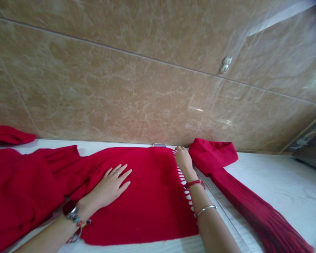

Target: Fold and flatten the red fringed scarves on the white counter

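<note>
A red scarf (152,196) lies spread on the white surface, its far left part bunched in loose folds. My left hand (112,188) rests flat on the cloth with fingers spread, holding nothing. At the scarf's right end runs a fringe (186,192) with white gaps between its strands. My right hand (183,159) is closed at the far corner of this fringe, near the wall; its fingertips are partly hidden. Just right of that hand lies a second red scarf (213,156), folded over at the top, with a long fringed tail reaching toward the lower right.
A brown marbled tile wall (107,88) rises directly behind the white surface (274,179). A small pale hook (225,65) is fixed to the wall. More red cloth (10,135) lies at the far left. A small rectangular object (159,145) sits at the wall's foot. Something dark (310,151) stands at the right edge.
</note>
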{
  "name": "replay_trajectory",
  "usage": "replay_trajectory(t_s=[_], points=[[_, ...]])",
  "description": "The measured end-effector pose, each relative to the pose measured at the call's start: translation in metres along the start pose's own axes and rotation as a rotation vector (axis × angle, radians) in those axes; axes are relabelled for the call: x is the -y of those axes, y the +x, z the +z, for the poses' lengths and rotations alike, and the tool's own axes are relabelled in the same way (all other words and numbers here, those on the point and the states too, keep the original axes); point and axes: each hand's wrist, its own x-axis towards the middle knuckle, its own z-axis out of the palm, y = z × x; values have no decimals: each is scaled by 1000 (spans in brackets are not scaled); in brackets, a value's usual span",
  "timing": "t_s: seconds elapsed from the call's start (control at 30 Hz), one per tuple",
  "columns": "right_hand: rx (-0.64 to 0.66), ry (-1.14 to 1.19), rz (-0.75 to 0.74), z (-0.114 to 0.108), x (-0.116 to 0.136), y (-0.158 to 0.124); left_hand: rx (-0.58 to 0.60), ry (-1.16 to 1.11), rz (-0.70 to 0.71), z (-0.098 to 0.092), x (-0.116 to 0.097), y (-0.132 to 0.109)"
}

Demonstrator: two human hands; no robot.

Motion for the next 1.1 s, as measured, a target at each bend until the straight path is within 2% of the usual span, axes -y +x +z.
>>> replay_trajectory(t_s=[0.07, 0.17, 0.27, 0.4, 0.53, 0.63, 0.73, 0.9, 1.0, 1.1], points=[[39, 23, -35, 8, 2, 3, -18, -6, 7, 1, 0, 0], [90, 20, -14, 22, -2, 4, -29, -1, 17, 2, 1, 0], [76, -5, 37, 27, -10, 1, -15, 12, 16, 2, 1, 0], [8, -30, 88, 21, -13, 0, 21, 13, 2, -1, -2, 0], [-89, 53, -3, 25, -6, 7, 29, 9, 7, -4, -3, 0], [-47, 112, -59, 39, -4, 15, 11, 7, 11, -3, -3, -1], [-22, 118, -38, 50, -12, 21, 16, 20, 9, -3, -2, -1], [-60, 140, -20, 46, -26, 32, -8, 17, 24, -1, 0, -1], [-80, 166, -53, 43, -25, 40, -25, 11, 31, 1, 2, -1], [-37, 194, -91, 49, -22, 44, -16, 14, 20, 1, 2, -1]])
